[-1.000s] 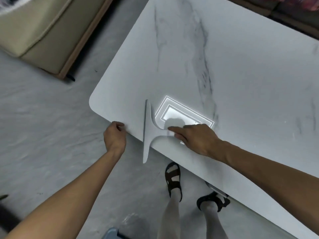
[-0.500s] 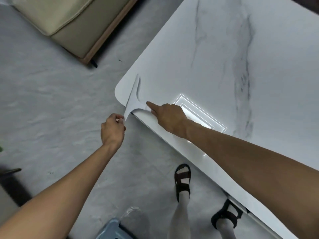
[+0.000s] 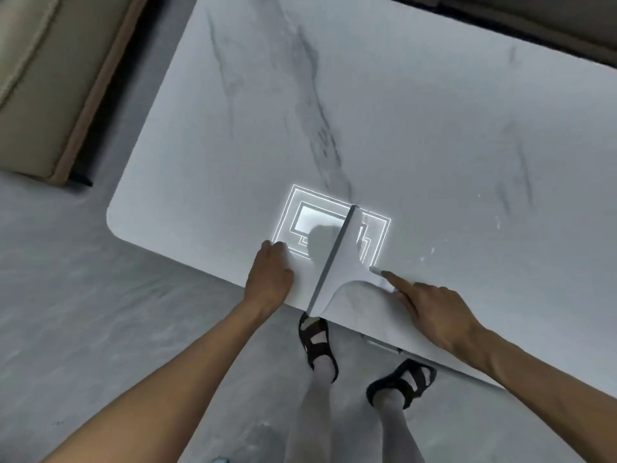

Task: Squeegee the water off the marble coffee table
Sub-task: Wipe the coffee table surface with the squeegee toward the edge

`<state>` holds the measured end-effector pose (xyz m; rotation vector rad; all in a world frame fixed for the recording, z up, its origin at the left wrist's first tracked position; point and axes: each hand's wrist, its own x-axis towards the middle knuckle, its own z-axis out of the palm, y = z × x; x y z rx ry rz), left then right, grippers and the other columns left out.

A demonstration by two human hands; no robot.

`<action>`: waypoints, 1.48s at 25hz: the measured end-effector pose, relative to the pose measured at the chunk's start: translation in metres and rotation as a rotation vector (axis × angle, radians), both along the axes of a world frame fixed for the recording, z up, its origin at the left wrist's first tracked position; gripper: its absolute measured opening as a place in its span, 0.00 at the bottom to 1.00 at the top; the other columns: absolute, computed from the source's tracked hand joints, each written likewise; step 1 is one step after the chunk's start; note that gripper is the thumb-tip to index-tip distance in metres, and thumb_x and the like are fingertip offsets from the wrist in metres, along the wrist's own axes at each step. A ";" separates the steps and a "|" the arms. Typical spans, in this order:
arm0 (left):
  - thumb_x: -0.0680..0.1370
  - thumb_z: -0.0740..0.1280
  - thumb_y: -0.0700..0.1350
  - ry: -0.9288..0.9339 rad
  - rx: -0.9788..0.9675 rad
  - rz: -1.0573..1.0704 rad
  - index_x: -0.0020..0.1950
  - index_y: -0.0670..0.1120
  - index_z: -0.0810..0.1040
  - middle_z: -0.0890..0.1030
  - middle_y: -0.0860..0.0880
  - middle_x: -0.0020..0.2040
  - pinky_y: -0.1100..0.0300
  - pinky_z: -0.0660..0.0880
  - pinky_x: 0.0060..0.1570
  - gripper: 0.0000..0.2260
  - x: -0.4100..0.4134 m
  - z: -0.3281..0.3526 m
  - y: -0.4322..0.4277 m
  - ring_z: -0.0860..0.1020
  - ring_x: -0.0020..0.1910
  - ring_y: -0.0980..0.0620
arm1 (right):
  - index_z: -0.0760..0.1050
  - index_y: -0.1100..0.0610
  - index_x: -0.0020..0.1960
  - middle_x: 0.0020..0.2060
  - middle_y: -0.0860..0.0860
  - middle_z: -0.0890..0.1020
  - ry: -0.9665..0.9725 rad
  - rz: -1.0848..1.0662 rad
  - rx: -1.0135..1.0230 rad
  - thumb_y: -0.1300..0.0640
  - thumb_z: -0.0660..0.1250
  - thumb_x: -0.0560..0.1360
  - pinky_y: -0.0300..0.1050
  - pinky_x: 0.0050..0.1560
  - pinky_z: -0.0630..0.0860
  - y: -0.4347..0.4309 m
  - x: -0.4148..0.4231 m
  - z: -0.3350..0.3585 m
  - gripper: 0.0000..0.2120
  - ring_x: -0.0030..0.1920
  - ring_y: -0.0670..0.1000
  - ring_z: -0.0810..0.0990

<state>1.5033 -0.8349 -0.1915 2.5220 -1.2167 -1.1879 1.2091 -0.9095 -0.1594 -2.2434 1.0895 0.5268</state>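
At the far left is a tan sofa [image 3: 36, 95] with a brown strip along its bottom. It stands apart from the bench, with a dark gap of floor between them. The grey floor [image 3: 66, 312] is wide open on the left and near sides.

The bench [image 3: 434, 128] is white marble with grey wiggly lines. Its near left corner is round. The near edge runs down to the right, and most of the top is bare.

The left grip [image 3: 269, 279], a bare hand, rests on the bench just inside the near edge. Its fingers are bent a little and hold nothing.

Just right of it, a bright square of light [image 3: 293, 208] shines on the bench, with smaller squares inside it.

The squeegee [image 3: 347, 262] is pale grey and shaped like a T. Its long, straight blade lies on the bench across the bright square. The blade's near end sticks out just past the bench edge. Its handle points to the right.

The right grip [image 3: 437, 315] is wrapped round the handle, with the pointer finger stretched out along it.

Below the bench edge, two feet in dark sandals [image 3: 317, 342] stand on the floor.

Right of the squeegee, a few small wet spots [image 3: 431, 252] shine on the bench. Something dark [image 3: 551, 25] stands behind the far edge at the top right.
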 end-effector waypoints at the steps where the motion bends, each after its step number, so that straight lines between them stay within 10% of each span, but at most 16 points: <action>1: 0.75 0.59 0.35 0.011 0.003 -0.036 0.65 0.41 0.68 0.69 0.46 0.64 0.59 0.67 0.51 0.18 -0.020 0.000 -0.006 0.72 0.60 0.46 | 0.42 0.32 0.74 0.41 0.47 0.80 0.021 -0.028 -0.021 0.46 0.44 0.82 0.50 0.41 0.77 -0.003 -0.023 0.002 0.23 0.38 0.53 0.79; 10: 0.76 0.58 0.35 -0.014 0.023 -0.032 0.65 0.42 0.70 0.73 0.45 0.63 0.57 0.69 0.54 0.18 -0.140 0.010 -0.016 0.73 0.59 0.46 | 0.56 0.35 0.74 0.49 0.44 0.83 0.147 -0.143 -0.117 0.42 0.43 0.81 0.47 0.43 0.76 -0.021 -0.193 0.027 0.22 0.47 0.52 0.81; 20: 0.75 0.62 0.37 -0.130 0.047 0.158 0.70 0.42 0.68 0.74 0.43 0.68 0.55 0.69 0.62 0.22 -0.164 0.012 0.027 0.73 0.66 0.43 | 0.59 0.42 0.75 0.45 0.52 0.79 -0.147 0.292 0.004 0.51 0.52 0.83 0.45 0.37 0.67 0.022 -0.105 -0.014 0.21 0.42 0.56 0.79; 25: 0.71 0.61 0.31 -0.106 0.056 -0.079 0.61 0.37 0.70 0.71 0.40 0.60 0.53 0.71 0.55 0.18 -0.218 0.000 0.014 0.72 0.59 0.40 | 0.57 0.36 0.74 0.48 0.47 0.79 -0.072 0.203 0.005 0.49 0.52 0.83 0.43 0.41 0.68 -0.005 -0.195 -0.018 0.21 0.47 0.53 0.80; 30: 0.72 0.57 0.32 -0.059 0.254 -0.109 0.68 0.36 0.63 0.61 0.32 0.70 0.43 0.65 0.68 0.23 -0.243 -0.006 -0.001 0.60 0.70 0.33 | 0.60 0.33 0.71 0.46 0.43 0.80 0.092 0.080 -0.039 0.42 0.46 0.81 0.44 0.42 0.72 -0.039 -0.293 0.017 0.20 0.47 0.50 0.80; 37: 0.75 0.61 0.38 -0.115 0.059 0.143 0.68 0.45 0.69 0.79 0.44 0.61 0.52 0.74 0.54 0.21 -0.228 0.009 0.012 0.78 0.57 0.41 | 0.59 0.32 0.71 0.49 0.47 0.79 -0.022 0.237 0.069 0.44 0.49 0.82 0.47 0.46 0.73 -0.019 -0.220 0.016 0.18 0.50 0.55 0.79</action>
